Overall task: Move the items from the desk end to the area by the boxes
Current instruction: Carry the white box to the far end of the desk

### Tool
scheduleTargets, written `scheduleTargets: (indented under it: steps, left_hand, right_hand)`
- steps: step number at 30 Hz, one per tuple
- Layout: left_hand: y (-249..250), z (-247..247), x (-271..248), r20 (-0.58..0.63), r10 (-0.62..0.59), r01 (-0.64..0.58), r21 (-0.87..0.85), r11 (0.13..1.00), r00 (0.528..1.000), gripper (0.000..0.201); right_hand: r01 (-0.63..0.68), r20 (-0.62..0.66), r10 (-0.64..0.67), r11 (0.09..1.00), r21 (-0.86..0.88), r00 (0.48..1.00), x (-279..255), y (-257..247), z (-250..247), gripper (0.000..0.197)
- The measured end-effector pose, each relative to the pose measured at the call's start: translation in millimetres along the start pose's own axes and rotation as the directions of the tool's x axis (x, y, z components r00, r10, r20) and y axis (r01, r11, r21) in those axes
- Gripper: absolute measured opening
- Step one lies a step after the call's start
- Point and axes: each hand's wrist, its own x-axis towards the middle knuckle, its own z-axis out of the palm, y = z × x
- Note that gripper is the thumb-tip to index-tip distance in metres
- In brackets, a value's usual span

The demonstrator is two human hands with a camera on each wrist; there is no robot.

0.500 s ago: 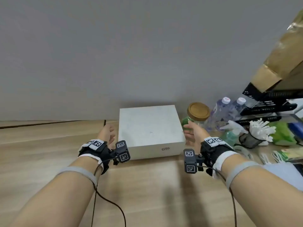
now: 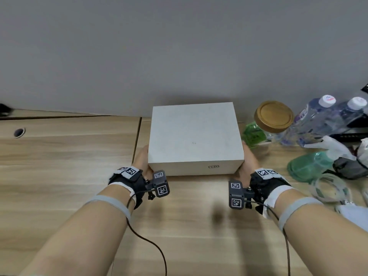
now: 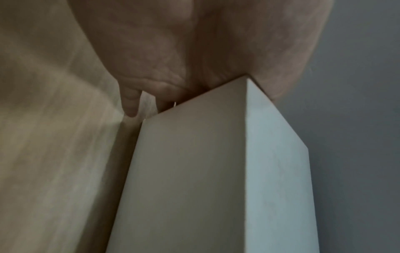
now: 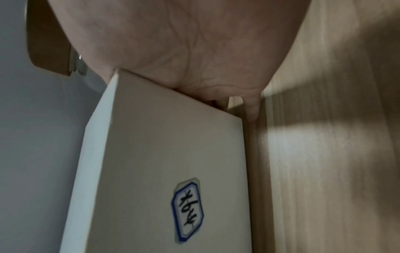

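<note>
A white box (image 2: 195,136) with a small label on its front sits on the wooden desk (image 2: 69,156), close to the grey wall. My left hand (image 2: 140,160) presses its left side near the front corner, and my right hand (image 2: 248,162) presses its right side. In the left wrist view the left hand's palm (image 3: 173,51) lies against the white box (image 3: 194,171) and one fingertip reaches the desk. The right wrist view shows the right hand's palm (image 4: 173,42) on the white box (image 4: 162,154) the same way. The other fingers are hidden behind the box.
Right of the box stand a jar with a wooden lid (image 2: 273,116), two clear water bottles (image 2: 318,118) and a green spray bottle (image 2: 310,166). A coiled cable (image 2: 328,188) lies near my right forearm. A cable hole (image 2: 19,132) is at the far left.
Both hands have closed in on the sides of the white box. The right hand has come away from the jar, back to the box's front right corner.
</note>
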Motion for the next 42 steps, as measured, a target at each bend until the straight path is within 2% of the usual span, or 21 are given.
scheduleTargets:
  steps: [4,8,11,13,15,18,21,25,28,33,37,42]
  left_hand:
    - [6.6,-15.1,-29.2,0.010,0.014,-0.015,0.046,0.999,1.000,0.040]
    - [7.6,-56.0,-66.2,-0.011,-0.063,0.063,-0.010,0.998,0.998,0.065]
    - [11.0,-100.8,-99.7,-0.040,-0.091,0.090,-0.022,0.996,0.995,0.068]
    - [13.1,-138.4,-123.0,-0.058,-0.082,0.082,-0.011,0.997,0.995,0.079]
    - [15.2,-178.6,-149.1,-0.087,-0.080,0.078,-0.027,0.997,0.993,0.086]
    - [19.7,-250.0,-189.7,-0.165,-0.030,0.020,-0.060,0.998,0.986,0.077]
    - [25.2,-329.3,-233.7,-0.216,0.006,-0.026,-0.090,0.996,0.976,0.078]
    - [30.3,-427.0,-298.0,-0.274,0.058,-0.084,-0.086,0.993,0.960,0.070]
    - [31.9,-486.9,-333.4,-0.330,0.074,-0.108,-0.086,0.990,0.941,0.077]
    - [36.8,-558.0,-359.3,-0.355,0.086,-0.128,-0.096,0.987,0.931,0.091]
    - [53.6,-605.9,-358.9,-0.411,0.091,-0.139,-0.088,0.986,0.907,0.086]
    - [91.7,-670.5,-336.1,-0.457,0.110,-0.177,-0.107,0.978,0.882,0.075]
  right_hand:
    - [-0.023,0.086,0.028,0.998,-0.063,0.996,-20.4,3.3,15.7,0.080]
    - [0.030,0.126,-0.015,0.992,-0.124,0.992,-36.1,9.5,41.1,0.091]
    - [0.059,0.186,-0.024,0.981,-0.187,0.982,-66.1,19.8,80.8,0.068]
    - [0.065,0.201,-0.013,0.965,-0.252,0.979,-75.8,31.3,109.3,0.060]
    - [0.058,0.210,0.010,0.948,-0.313,0.978,-86.5,45.0,146.1,0.064]
    - [0.064,0.201,0.010,0.931,-0.359,0.980,-107.9,73.9,213.4,0.071]
    - [0.101,0.227,-0.013,0.919,-0.382,0.974,-127.7,112.1,286.4,0.077]
    - [0.123,0.282,0.003,0.896,-0.427,0.959,-159.9,163.3,384.0,0.058]
    - [0.139,0.323,0.020,0.876,-0.461,0.946,-181.5,195.0,445.5,0.058]
    - [0.156,0.344,0.019,0.867,-0.473,0.939,-192.9,228.2,521.9,0.062]
    - [0.163,0.373,0.031,0.864,-0.476,0.927,-184.8,243.7,576.3,0.077]
    - [0.138,0.369,0.050,0.875,-0.465,0.928,-163.5,256.2,658.9,0.073]
